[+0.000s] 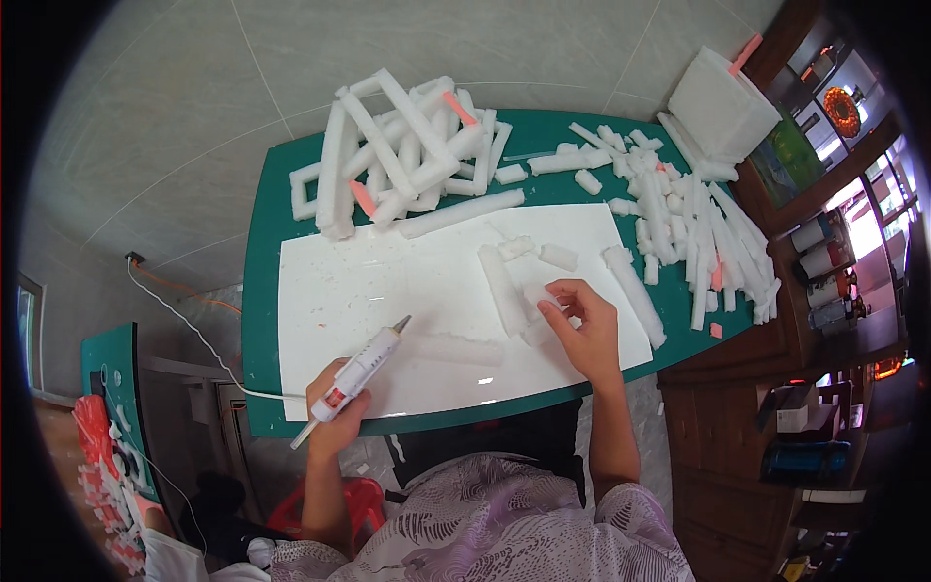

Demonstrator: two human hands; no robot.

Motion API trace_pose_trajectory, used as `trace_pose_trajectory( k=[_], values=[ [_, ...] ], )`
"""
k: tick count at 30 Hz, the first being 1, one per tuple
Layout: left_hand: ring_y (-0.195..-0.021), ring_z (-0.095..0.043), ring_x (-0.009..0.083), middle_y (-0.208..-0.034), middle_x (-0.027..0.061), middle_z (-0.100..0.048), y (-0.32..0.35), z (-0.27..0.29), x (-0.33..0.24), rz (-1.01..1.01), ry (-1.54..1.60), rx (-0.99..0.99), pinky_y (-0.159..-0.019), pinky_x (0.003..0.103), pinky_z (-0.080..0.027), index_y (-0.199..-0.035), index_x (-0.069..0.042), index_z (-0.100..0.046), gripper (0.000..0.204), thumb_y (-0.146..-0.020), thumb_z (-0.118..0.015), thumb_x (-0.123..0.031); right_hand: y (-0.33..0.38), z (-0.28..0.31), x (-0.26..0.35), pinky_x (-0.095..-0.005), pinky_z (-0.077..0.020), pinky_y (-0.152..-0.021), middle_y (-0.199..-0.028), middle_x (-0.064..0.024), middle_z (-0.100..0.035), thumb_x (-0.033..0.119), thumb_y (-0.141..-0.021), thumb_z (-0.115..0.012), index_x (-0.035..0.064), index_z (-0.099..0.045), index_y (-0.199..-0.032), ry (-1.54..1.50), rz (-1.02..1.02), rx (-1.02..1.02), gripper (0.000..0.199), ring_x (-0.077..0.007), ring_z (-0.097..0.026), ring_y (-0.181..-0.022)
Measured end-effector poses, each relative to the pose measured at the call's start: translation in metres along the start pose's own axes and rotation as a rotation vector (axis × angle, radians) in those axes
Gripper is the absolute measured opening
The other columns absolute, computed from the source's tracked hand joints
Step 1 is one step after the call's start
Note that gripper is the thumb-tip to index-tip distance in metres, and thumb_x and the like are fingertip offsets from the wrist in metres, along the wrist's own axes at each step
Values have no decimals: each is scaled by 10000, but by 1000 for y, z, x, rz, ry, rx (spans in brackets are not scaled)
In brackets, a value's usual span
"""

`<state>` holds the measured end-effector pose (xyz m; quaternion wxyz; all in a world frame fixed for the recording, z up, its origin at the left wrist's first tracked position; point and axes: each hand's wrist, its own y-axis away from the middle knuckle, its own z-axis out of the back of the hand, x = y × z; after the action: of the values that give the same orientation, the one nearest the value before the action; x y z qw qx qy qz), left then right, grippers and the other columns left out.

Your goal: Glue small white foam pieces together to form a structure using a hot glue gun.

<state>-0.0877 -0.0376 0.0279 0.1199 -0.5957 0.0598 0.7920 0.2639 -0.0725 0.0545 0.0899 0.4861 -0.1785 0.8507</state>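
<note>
The one small foam piece [534,293] sits at my right hand's [590,332] fingertips, pinched narrow, over the right half of the white sheet [325,281]. My left hand [336,412] wraps one glue gun [361,369] by the desk's [259,301] near edge. I count three long foam sticks [500,293] and two short chunks [559,257] around the piece. One foam lattice [377,147] crowds the far edge; open room lies toward the sheet's left edge.

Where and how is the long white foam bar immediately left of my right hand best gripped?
Across the long white foam bar midway, probably from above-left: it lies flat, its left side free there, while your right hand crowds its right.
</note>
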Motion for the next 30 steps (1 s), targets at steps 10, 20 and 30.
trace_pose_trajectory(
  k=[10,20,30],
  values=[
    [-888,-706,335,-1005,199,-699,-8,-17,-21,-447,-83,128,-786,352,-557,-980,31,-658,343,-644,-691,89,27,-43,43,-219,-539,-783,-1068,-93,-661,-27,-850,-728,-19,-672,-1179,-366,-9,203,334,-100,-622,-909],
    [-836,-703,332,-950,185,-691,-5,-13,-15,-410,-150,160,-739,354,-555,-961,27,-657,323,-645,-702,68,31,-50,43,-241,-568,-775,-1042,-117,-668,4,-850,-740,-3,-686,-1162,-390,23,225,317,-124,-639,-882],
    [-741,-672,314,-847,158,-663,-7,-13,-14,-438,-125,144,-662,353,-532,-886,15,-642,237,-658,-679,69,33,-51,42,-241,-572,-781,-1050,-118,-668,0,-849,-738,-9,-684,-1164,-405,18,247,320,-130,-639,-890]
  ],
)
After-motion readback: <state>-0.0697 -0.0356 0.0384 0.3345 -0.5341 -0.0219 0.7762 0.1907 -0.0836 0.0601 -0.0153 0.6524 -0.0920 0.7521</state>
